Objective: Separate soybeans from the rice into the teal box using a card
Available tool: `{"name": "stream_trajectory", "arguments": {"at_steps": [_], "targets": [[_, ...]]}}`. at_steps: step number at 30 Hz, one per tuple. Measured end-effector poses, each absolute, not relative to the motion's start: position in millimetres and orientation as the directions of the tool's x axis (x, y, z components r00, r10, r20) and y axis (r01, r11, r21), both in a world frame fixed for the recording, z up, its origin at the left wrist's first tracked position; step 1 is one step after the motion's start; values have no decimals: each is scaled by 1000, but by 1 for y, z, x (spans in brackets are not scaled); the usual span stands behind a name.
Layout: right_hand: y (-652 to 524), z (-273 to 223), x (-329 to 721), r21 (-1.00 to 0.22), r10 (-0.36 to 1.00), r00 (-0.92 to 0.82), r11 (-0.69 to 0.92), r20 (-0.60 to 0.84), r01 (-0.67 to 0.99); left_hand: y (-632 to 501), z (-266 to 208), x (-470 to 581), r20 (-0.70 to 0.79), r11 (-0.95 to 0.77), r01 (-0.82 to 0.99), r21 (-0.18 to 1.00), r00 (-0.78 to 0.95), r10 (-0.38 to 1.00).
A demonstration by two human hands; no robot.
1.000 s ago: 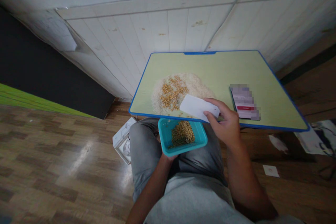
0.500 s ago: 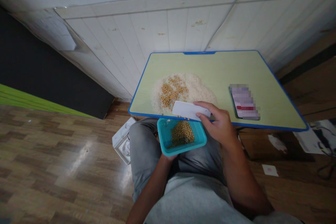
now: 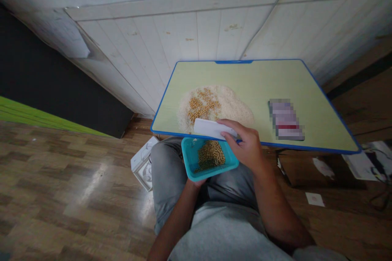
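My left hand (image 3: pixel 197 182) supports a teal plastic container (image 3: pixel 189 159) from below at the table's front edge; its fingers are mostly hidden underneath. Tan soybeans (image 3: pixel 212 155) lie heaped inside the container. In my right hand (image 3: pixel 245 142), pinched between thumb and fingers, is a flat white rectangular scraper (image 3: pixel 207 127). Its lower side is along the table's blue front edge, just above the container's opening. Behind the scraper, white rice grains (image 3: pixel 234 104) spread over the table, with scattered soybeans (image 3: pixel 198 108) on their left part.
The folding table (image 3: pixel 260 77) has a pale green top and blue rim, close to a panelled wall (image 3: pixel 171 40). A phone (image 3: pixel 286 120), blurred out, lies on its right side. An open white box (image 3: pixel 143 163) sits on the floor left of my knee; a cardboard box (image 3: pixel 300 171) is under the table.
My right hand and the scraper have shifted left along the front edge. The few soybeans at the edge by the scraper no longer show there. The container has moved slightly left.
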State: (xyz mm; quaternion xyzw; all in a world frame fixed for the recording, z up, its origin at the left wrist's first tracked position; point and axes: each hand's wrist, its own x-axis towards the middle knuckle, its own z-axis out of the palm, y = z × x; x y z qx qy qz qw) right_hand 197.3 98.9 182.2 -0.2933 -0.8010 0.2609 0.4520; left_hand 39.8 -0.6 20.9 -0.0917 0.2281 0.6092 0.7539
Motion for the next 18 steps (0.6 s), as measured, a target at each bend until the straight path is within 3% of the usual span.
{"name": "stream_trajectory", "arguments": {"at_steps": [9,18], "targets": [[98,183,179,-679,680,-469,705,563,207,-2,41,32,-628,139,-985,99,46,777],[99,184,184,-692,712,-407,686,573,225,-2,26,29,-542,151,-983,102,72,837]]}}
